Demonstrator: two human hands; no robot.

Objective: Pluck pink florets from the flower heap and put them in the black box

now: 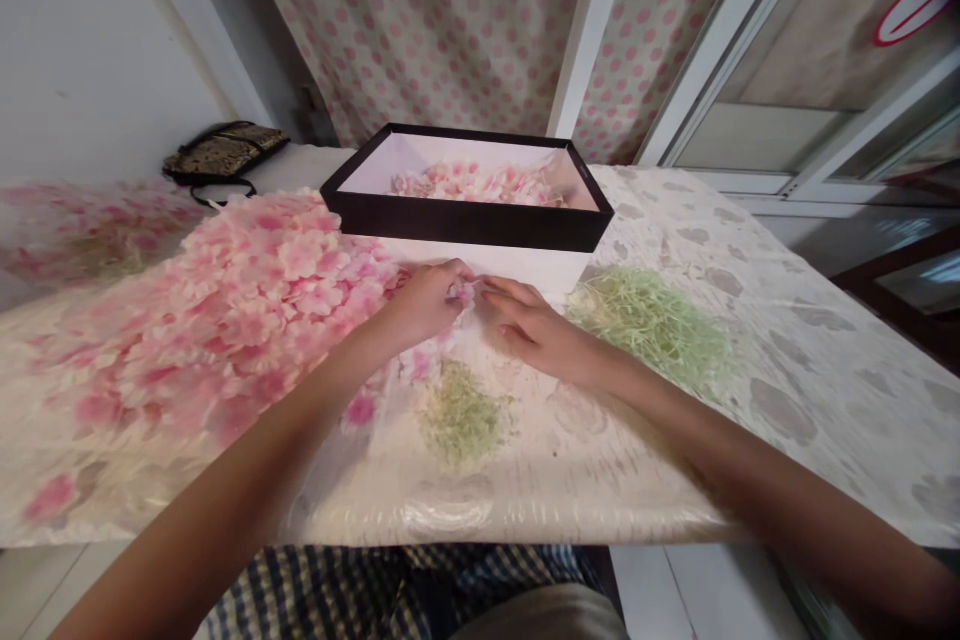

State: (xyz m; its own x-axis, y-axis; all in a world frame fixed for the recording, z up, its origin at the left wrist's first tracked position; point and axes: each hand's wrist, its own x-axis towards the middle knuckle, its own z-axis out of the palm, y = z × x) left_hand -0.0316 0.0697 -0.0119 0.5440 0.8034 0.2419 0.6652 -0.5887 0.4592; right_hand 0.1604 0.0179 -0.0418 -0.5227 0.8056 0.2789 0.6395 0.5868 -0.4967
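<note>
Between my hands, just in front of the black box, is a small pink artificial flower (463,293). My left hand (429,300) is closed around it, fingers curled. From the right, my right hand (529,320) reaches to it, its thumb and fingers bent towards the flower; a thin pale bit shows at its fingertips, too small to make out fully. A large heap of pink artificial petals (277,290) lies left of my left hand. Beyond my hands stands the open black box (480,225) with pink flowers (480,183) inside.
A pile of pale green stems (660,325) lies to the right, and a smaller green clump (461,415) sits near the table's front edge. Loose pink petals (360,410) are scattered on the patterned tablecloth (787,400). A dark patterned bag (225,152) rests at the back left.
</note>
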